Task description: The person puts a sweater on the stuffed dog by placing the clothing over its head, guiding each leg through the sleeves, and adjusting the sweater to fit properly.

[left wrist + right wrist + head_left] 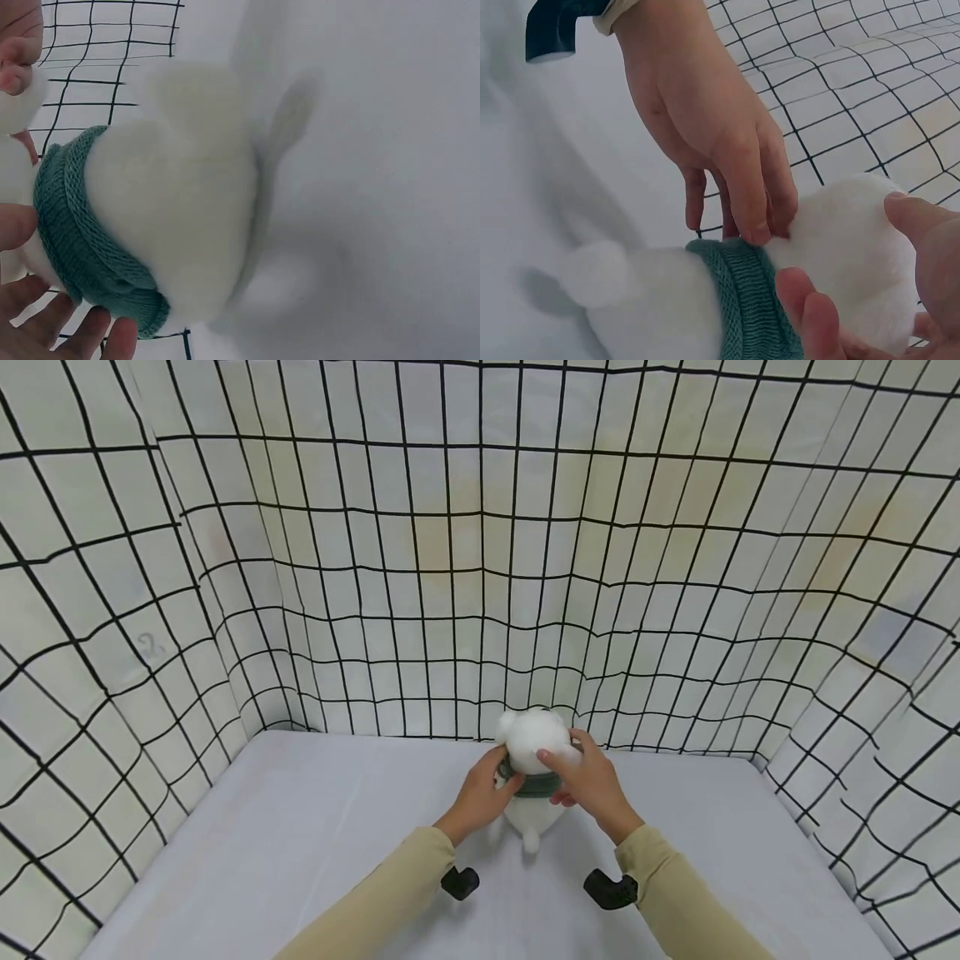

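Observation:
A white plush toy [532, 739] with a round fluffy head and a stubby tail is on the white table, its back and tail towards me. A teal knitted band [90, 232] wraps its body just below the head. My left hand [483, 789] grips the left side at the band, thumb on the near side and fingers around the edge, as the right wrist view also shows. With my right hand [588, 777] I hold the right side of the head, thumb on its back and fingers lower by the band. The toy's front is hidden.
The white tabletop [345, 827] stretches to both sides and towards me. Black grid netting [420, 610] over pale sheets walls in the back, left and right. Black wrist camera mounts [611, 889] hang under both beige sleeves [382, 893].

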`<action>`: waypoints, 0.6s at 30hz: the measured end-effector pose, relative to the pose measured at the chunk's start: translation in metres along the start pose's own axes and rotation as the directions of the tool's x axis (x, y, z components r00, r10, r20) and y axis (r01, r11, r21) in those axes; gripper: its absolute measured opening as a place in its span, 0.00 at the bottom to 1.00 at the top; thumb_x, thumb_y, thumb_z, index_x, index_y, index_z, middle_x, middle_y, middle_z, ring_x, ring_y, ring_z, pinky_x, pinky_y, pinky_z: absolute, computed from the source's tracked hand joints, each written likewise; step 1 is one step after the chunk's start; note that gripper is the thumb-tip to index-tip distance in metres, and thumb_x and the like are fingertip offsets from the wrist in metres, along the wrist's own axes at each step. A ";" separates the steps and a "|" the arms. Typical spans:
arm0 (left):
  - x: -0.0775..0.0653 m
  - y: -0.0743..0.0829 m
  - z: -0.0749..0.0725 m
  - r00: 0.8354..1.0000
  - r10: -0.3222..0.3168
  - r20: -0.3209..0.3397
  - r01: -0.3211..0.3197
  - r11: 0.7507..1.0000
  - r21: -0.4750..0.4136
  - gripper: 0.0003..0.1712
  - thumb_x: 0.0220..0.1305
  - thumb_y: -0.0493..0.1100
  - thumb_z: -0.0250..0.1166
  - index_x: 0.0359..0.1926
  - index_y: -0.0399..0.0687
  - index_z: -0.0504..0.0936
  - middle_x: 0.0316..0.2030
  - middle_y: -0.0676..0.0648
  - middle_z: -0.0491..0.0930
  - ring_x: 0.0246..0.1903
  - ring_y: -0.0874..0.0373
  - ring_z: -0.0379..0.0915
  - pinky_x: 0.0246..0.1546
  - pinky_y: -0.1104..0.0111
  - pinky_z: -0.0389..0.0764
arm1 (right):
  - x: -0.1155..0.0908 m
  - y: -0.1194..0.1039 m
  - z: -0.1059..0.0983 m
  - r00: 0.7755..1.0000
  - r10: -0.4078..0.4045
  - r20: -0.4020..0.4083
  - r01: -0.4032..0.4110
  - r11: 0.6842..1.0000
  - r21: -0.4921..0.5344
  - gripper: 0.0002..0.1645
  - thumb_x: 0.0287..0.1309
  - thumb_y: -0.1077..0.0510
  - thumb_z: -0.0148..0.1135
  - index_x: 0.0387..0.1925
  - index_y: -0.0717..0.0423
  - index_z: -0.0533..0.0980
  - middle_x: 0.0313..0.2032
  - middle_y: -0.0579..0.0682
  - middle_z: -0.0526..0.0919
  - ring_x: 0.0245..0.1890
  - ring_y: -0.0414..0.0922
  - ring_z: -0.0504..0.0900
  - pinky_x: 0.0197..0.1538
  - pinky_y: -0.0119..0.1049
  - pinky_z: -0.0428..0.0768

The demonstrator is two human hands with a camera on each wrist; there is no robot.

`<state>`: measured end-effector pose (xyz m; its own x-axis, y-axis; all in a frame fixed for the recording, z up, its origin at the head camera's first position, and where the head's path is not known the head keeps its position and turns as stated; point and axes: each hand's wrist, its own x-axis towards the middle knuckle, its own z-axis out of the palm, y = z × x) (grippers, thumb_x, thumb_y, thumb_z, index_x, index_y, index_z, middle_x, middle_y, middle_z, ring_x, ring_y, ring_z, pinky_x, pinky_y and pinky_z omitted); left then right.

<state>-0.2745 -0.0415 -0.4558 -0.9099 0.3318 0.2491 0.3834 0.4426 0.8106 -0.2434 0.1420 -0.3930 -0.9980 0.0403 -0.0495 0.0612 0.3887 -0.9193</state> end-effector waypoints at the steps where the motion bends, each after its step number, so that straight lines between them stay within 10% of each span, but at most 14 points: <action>1: 0.000 -0.002 0.001 1.000 -0.014 0.014 0.015 1.000 -0.008 0.31 0.69 0.47 0.58 0.70 0.47 0.62 0.67 0.42 0.66 0.65 0.45 0.65 0.57 0.50 0.76 | 0.001 0.004 -0.002 1.000 -0.005 -0.017 0.005 1.000 -0.005 0.50 0.54 0.34 0.64 0.71 0.48 0.55 0.65 0.59 0.69 0.20 0.44 0.84 0.28 0.35 0.82; 9: -0.003 -0.011 0.008 0.997 -0.068 0.045 0.070 0.997 -0.039 0.28 0.68 0.45 0.60 0.65 0.41 0.66 0.63 0.40 0.69 0.58 0.45 0.70 0.53 0.55 0.78 | 0.002 0.033 -0.016 0.993 0.038 -0.112 -0.039 0.999 -0.005 0.52 0.56 0.37 0.65 0.72 0.48 0.50 0.69 0.58 0.60 0.26 0.43 0.86 0.33 0.34 0.81; 18: -0.004 -0.018 0.016 0.994 -0.087 0.067 0.089 0.995 -0.032 0.30 0.63 0.42 0.64 0.64 0.42 0.65 0.62 0.41 0.70 0.57 0.47 0.72 0.47 0.61 0.79 | 0.003 0.073 0.001 0.996 0.093 -0.020 -0.093 0.995 -0.035 0.49 0.58 0.44 0.66 0.72 0.57 0.54 0.68 0.62 0.65 0.31 0.44 0.86 0.32 0.37 0.84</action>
<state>-0.2750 -0.0377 -0.4793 -0.9270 0.3474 0.1413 0.2952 0.4436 0.8462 -0.2424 0.1694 -0.4607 -0.9874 0.0946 -0.1265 0.1546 0.4150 -0.8966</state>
